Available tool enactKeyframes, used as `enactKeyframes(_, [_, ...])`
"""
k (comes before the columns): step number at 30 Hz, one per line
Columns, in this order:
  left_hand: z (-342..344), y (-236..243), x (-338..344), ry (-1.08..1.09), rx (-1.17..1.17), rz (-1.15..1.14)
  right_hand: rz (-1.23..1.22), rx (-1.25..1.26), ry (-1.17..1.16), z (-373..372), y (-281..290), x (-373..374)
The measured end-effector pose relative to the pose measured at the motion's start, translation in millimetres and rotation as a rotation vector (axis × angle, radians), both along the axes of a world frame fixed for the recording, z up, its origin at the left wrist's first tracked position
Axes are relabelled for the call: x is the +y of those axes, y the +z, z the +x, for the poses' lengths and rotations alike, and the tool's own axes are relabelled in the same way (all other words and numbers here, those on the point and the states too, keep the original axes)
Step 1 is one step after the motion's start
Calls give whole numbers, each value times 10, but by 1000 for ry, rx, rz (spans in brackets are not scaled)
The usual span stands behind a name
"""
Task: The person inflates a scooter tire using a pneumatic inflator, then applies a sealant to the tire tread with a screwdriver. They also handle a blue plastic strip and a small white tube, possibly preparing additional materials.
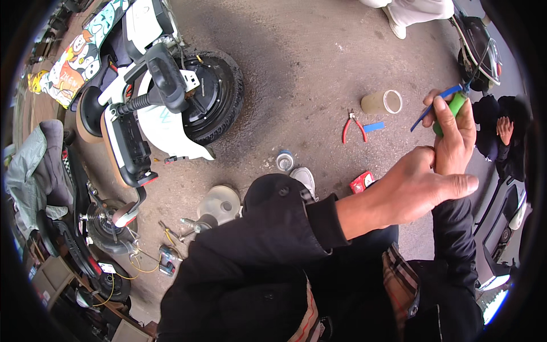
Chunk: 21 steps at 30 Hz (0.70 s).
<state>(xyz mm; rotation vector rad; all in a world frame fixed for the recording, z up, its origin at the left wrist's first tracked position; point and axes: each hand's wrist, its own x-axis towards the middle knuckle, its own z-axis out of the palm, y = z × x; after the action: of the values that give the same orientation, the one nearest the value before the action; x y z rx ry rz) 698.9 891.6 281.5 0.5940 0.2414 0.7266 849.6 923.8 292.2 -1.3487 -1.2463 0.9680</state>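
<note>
My right hand point(454, 128) is closed round a green-handled tool point(457, 104) with a thin dark shaft. A narrow blue strip point(436, 105) is pinched between the same hand's fingers. Across my right wrist lies my left hand point(407, 185), its thumb over the wrist and its other fingers mostly hidden. Below the hands, on the ground, are red-handled pliers point(354, 127) beside a flat blue piece point(374, 127). A beige cup-shaped container point(383, 102) stands just beyond them. Near my left forearm sits a red and white box point(361, 182).
A white scooter point(162, 114) with a black-tyred wheel point(225, 94) occupies the upper left. A can point(284, 160) is by my shoe; a drill point(167, 261) and cables lie lower left. Another person's leg point(421, 11) shows at the top, and a seated person point(501, 131) at right.
</note>
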Motion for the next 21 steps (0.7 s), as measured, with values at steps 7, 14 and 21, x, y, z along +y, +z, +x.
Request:
enactKeyframes(7, [660, -567, -236, 323, 45, -619, -301, -226, 107, 45, -958, -177])
enactKeyframes(14, [1016, -735, -269, 226, 226, -296, 210, -268, -179, 635, -1678, 72])
enactKeyframes(21, [1241, -552, -737, 120, 240, -345, 172, 177, -525, 1446, -1466, -595])
